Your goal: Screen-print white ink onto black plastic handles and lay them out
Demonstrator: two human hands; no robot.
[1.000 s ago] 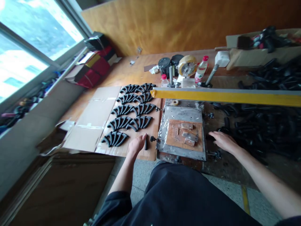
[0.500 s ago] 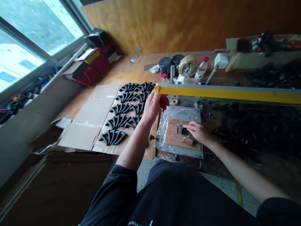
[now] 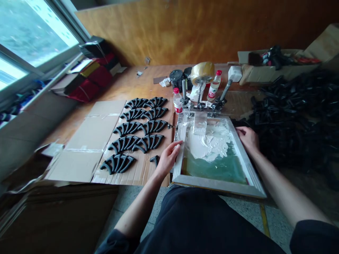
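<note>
A screen printing frame with a metal rim lies nearly flat in front of me. White paste is spread over the upper part of its green mesh. My left hand has its fingers closed at the frame's left rim. At the upper right rim, my right hand is curled, fingertips against the edge. Close by my left hand, a single curved black part rests on the cardboard. Rows of similar black parts lie farther left. The plate and wooden block under the frame are hidden.
Behind the frame stand a metal clamp, a tape roll, black tins and red-capped bottles. A large heap of black parts covers the right side. Red boxes sit near the window.
The raised frame has come down flat, with my left hand lowered at its left rim. My right hand has left the black part on the wooden block and moved to the frame's right rim.
</note>
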